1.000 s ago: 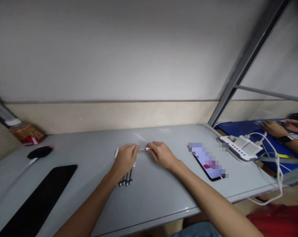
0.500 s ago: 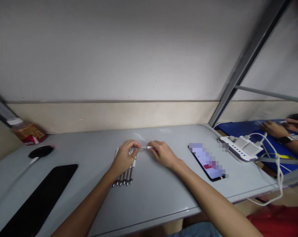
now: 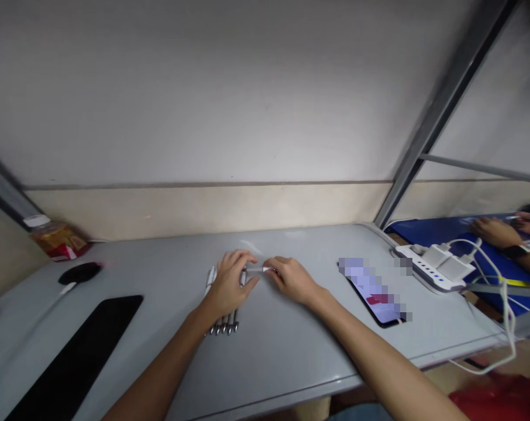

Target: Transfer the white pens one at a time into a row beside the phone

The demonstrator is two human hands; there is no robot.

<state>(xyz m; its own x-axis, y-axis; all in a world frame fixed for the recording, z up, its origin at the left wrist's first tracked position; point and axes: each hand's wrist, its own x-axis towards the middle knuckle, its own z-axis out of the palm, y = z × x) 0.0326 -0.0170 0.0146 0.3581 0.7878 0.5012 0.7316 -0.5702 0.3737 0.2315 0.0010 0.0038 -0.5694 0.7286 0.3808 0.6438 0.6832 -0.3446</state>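
Crosswise, the pen [image 3: 256,269] lies clamped in my right hand [image 3: 291,279], its other end toward my left hand [image 3: 230,282] (grip parted there).

Your right hand [image 3: 291,279] grips one end of a slim pen [image 3: 256,269] over a gray desk [image 3: 291,345], your left hand [image 3: 230,283] at the other end with thumb and fingers parted. A row of pens [image 3: 224,329] lies beneath it, silver ends toward you. A lit phone [image 3: 372,292] and white power strip [image 3: 427,272] sit at right.
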